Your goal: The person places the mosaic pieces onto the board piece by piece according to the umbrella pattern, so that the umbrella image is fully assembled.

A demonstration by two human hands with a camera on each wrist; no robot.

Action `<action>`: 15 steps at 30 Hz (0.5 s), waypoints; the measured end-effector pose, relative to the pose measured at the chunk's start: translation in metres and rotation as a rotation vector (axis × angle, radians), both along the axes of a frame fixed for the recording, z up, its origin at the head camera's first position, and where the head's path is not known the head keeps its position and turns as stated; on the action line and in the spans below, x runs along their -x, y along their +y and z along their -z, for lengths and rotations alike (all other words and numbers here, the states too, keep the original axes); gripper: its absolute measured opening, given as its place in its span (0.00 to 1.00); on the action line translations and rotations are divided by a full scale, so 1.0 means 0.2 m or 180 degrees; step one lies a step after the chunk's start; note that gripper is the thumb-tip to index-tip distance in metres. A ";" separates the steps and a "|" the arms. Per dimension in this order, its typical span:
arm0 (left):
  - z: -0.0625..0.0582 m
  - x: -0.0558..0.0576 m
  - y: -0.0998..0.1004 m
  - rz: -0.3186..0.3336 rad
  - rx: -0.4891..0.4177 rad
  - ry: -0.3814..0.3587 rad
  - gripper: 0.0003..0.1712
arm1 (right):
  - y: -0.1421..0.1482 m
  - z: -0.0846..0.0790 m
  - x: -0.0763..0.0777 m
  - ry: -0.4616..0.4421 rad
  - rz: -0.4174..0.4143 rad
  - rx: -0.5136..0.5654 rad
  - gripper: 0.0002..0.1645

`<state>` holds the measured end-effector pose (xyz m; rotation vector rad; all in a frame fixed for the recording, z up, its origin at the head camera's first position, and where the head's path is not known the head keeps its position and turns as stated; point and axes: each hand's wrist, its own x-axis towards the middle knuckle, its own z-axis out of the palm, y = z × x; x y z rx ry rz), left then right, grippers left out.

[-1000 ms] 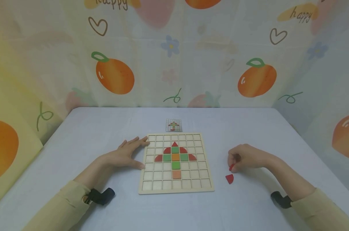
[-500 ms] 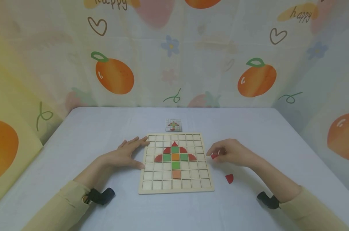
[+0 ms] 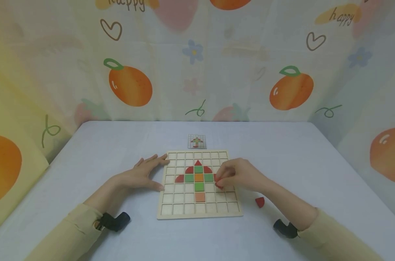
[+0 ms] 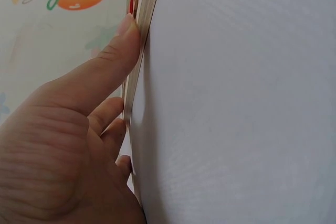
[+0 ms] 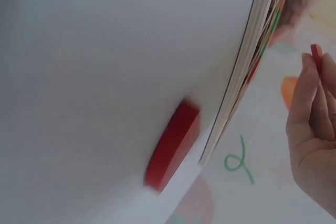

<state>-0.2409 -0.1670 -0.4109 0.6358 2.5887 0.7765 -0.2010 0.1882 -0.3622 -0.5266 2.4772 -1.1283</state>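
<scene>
A square wooden grid board (image 3: 168, 210) lies on the table, with red, green and orange pieces set in its cells. My left hand (image 3: 140, 175) rests at the board's left edge, fingers spread and thumb touching the rim; in the left wrist view the thumb (image 4: 113, 59) lies against that edge. Over the board's right side, my right hand (image 3: 241, 175) pinches a small red piece (image 3: 219, 185) between thumb and fingers. The right wrist view shows this red piece (image 5: 316, 56) raised at the fingertips. The hand partly hides the rightmost red piece on the board.
A red quarter-circle piece (image 3: 260, 202) lies on the white tabletop, right of the board and below the right forearm. Behind the board lies a small card (image 3: 196, 141) printed with a coloured grid pattern. A patterned curtain (image 3: 197, 83) hangs behind the table.
My right hand has moved left from the table to above the board, carrying the red piece it picked up beside the other one. The left hand has stayed in place.
</scene>
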 end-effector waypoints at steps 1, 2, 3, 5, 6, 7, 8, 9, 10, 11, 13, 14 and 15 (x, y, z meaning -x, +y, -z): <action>0.00 0.00 0.00 -0.0007 0.0006 -0.0002 0.53 | -0.02 0.00 0.00 -0.0010 -0.0044 0.0020 0.06; 0.00 0.00 0.00 -0.0003 0.0008 -0.0001 0.53 | -0.04 0.01 -0.01 -0.0009 -0.0090 0.0034 0.05; 0.00 0.00 0.00 -0.0001 0.0010 -0.0002 0.53 | -0.05 0.01 -0.02 0.0006 -0.0140 0.0037 0.04; 0.00 0.00 0.00 -0.0004 0.0012 -0.0006 0.53 | -0.09 0.01 -0.03 0.0020 -0.0215 0.0012 0.04; 0.00 0.00 0.00 -0.0002 0.0014 -0.0006 0.53 | -0.11 0.02 -0.04 0.0032 -0.0258 -0.0008 0.03; 0.00 0.00 0.00 -0.0002 0.0012 -0.0007 0.53 | -0.13 0.02 -0.05 0.0045 -0.0291 -0.0032 0.04; 0.00 0.00 0.01 -0.0002 0.0009 -0.0010 0.53 | -0.15 0.02 -0.05 0.0060 -0.0330 -0.0068 0.04; 0.00 0.00 0.01 -0.0006 0.0007 -0.0008 0.53 | -0.16 0.02 -0.06 0.0049 -0.0355 -0.0091 0.04; -0.01 0.00 0.01 -0.0010 0.0006 -0.0009 0.53 | -0.18 0.02 -0.07 0.0047 -0.0380 -0.0123 0.05; -0.01 0.00 0.01 -0.0011 0.0008 -0.0007 0.53 | -0.19 0.03 -0.07 0.0048 -0.0408 -0.0153 0.06; -0.01 -0.01 0.01 -0.0011 0.0002 -0.0008 0.54 | -0.20 0.03 -0.09 0.0052 -0.0447 -0.0210 0.08; -0.01 -0.01 0.01 -0.0008 0.0004 -0.0004 0.54 | -0.21 0.03 -0.09 0.0043 -0.0462 -0.0237 0.08; -0.01 -0.01 0.01 -0.0006 0.0006 0.0000 0.54 | -0.21 0.03 -0.10 0.0033 -0.0473 -0.0266 0.08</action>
